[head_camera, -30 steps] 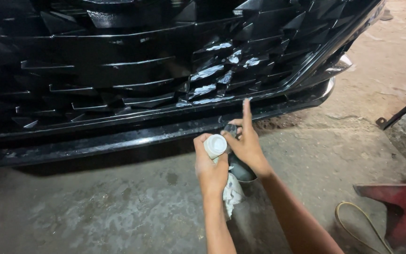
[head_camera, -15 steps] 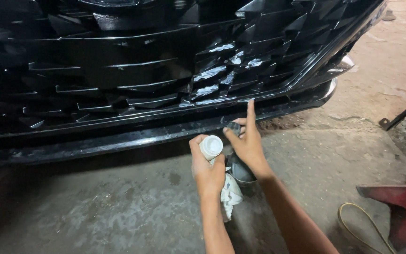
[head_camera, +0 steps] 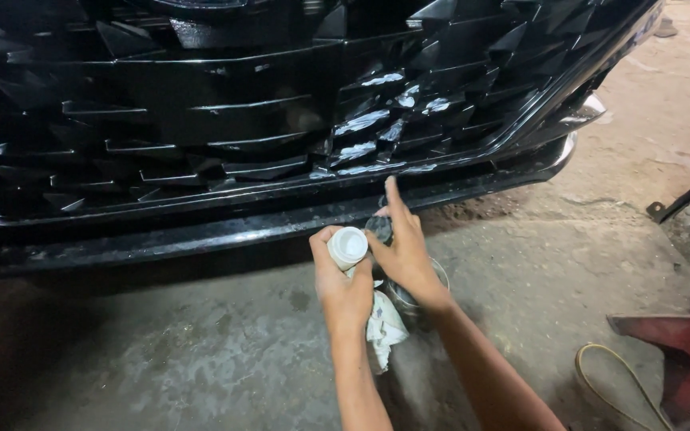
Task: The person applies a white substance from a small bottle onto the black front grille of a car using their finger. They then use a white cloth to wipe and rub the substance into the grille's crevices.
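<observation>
Nearest you, your left hand (head_camera: 343, 291) is closed around a small white-capped bottle (head_camera: 347, 246), with a crumpled white rag (head_camera: 385, 331) pinned under the same fingers and hanging below the palm. Just beside it, your right hand (head_camera: 403, 257) pinches a small dark cap or applicator (head_camera: 378, 229) between thumb and curled fingers, while the index finger stands out straight, pointing up at the car. Behind the right wrist a round metal tin (head_camera: 409, 299) sits on the concrete floor (head_camera: 161, 359); what it holds cannot be made out.

Compared with half a second and a second ago, both hands keep the same grip and pose; the only change noted is a slight drift of the view. The bottle has stayed in the left hand, capped end up, just below the bumper's lower lip (head_camera: 281, 227).

Farther out, the glossy black grille (head_camera: 225, 120) carries pale smears (head_camera: 361, 124) on several fins right of centre, directly above your raised finger. To the far right lie a tan hose (head_camera: 612, 383) and a red metal panel (head_camera: 680, 351).
</observation>
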